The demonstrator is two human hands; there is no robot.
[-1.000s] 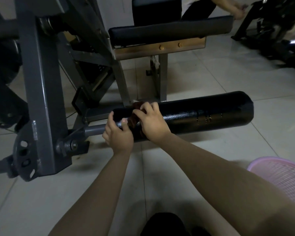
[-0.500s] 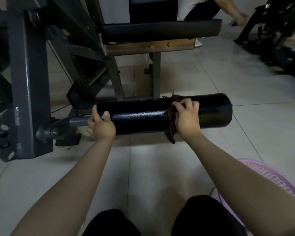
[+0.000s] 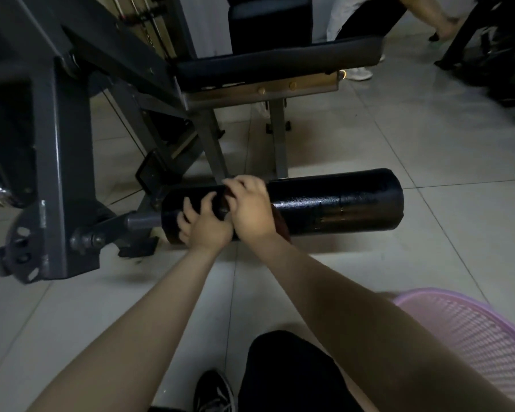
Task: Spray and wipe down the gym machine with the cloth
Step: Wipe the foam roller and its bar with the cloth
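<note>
Head view — right hand (image 3: 252, 209) clutches a dark cloth (image 3: 281, 226) against the roller pad (image 3: 339, 203). Beside it, left hand (image 3: 204, 226) clasps the pad, fingers curled.

Dimly lit gym interior. Pale glossy tile floor (image 3: 428, 150) with thin grout lines fills the scene; a pink mesh basket (image 3: 473, 331) stands near right, dark equipment (image 3: 503, 55) far right, a pale wall (image 3: 211, 25) and a second person (image 3: 366, 19) far centre.
</note>
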